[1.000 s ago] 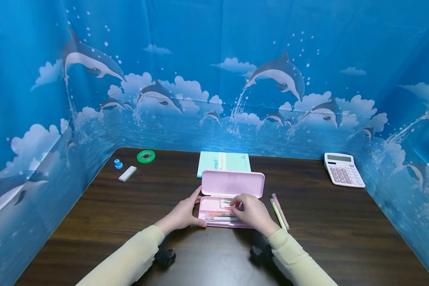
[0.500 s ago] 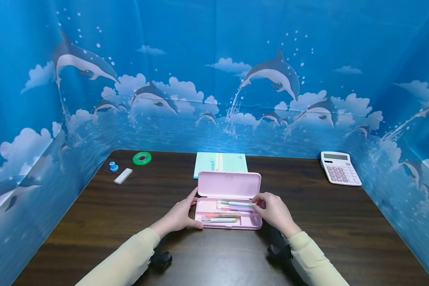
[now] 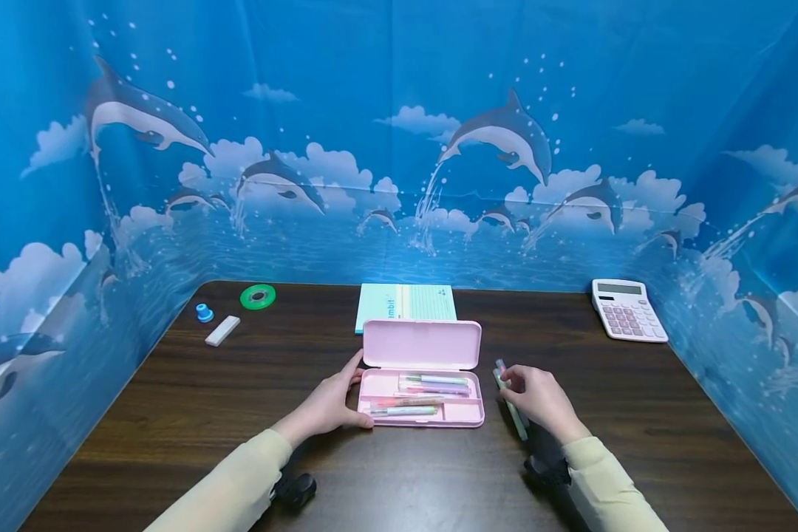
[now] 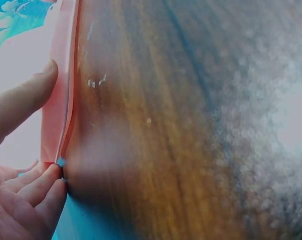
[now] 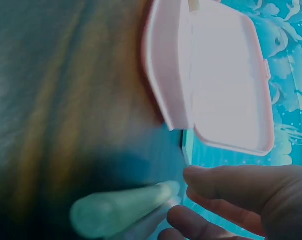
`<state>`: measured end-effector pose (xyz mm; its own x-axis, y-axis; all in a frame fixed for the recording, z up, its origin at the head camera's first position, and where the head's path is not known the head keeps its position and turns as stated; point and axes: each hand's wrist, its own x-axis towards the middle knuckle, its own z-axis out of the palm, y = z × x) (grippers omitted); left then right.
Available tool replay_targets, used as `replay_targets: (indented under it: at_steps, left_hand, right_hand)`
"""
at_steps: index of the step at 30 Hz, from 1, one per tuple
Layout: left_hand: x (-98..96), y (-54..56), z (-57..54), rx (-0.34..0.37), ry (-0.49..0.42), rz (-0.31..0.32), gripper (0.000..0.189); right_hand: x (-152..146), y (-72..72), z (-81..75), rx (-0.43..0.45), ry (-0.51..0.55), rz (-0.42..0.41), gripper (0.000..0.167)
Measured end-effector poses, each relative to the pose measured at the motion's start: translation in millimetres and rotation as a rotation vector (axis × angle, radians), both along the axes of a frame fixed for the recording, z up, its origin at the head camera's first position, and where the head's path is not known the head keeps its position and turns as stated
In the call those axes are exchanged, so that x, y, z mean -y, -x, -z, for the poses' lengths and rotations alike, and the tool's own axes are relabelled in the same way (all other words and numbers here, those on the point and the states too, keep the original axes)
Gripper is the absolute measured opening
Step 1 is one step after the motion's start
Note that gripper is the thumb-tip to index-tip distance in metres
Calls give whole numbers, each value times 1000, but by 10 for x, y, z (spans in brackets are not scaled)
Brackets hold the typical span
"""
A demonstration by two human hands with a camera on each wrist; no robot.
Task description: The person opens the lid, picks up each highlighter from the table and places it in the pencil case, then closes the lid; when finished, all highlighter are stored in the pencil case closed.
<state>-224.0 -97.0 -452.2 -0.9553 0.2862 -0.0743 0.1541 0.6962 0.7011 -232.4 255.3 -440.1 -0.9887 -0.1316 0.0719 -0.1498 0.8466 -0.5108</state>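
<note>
An open pink pencil case (image 3: pixel 422 344) stands mid-table, lid raised, with several pens (image 3: pixel 404 411) in its tray. My left hand (image 3: pixel 326 403) holds its left end, thumb at the front corner and fingers at the back; the left wrist view shows the thumb on the case's side (image 4: pixel 60 110). Right of the case, my right hand (image 3: pixel 539 399) hovers over a light green pen (image 3: pixel 517 420) on the table. A second pen (image 3: pixel 501 365) with a pinkish end lies alongside it, partly hidden. In the right wrist view, thumb and fingers are parted close to the green pen's (image 5: pixel 110 212) end.
A mint notebook (image 3: pixel 406 303) lies behind the case. At the back left are a green tape roll (image 3: pixel 258 297), a small blue bottle-like object (image 3: pixel 204 313) and a white eraser-like block (image 3: pixel 222 331). A calculator (image 3: pixel 629 310) sits at the back right. A dolphin-print curtain (image 3: pixel 399 148) surrounds the table.
My right hand has moved right, from over the case's tray to the pens on the table; the pen it held now lies in the tray. The left hand stays at the case.
</note>
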Motion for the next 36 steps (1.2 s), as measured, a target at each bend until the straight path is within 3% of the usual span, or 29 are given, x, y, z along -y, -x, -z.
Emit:
replay_targets:
  at_steps: [19, 36]
  left_hand:
    - [4, 1, -34, 6, -11, 13, 114]
    - [-2, -34, -46, 15, -23, 5, 114]
  right_hand:
    - [-209, -54, 32, -2, -15, 29, 12]
    - [-326, -121, 50, 60, -1, 72, 23]
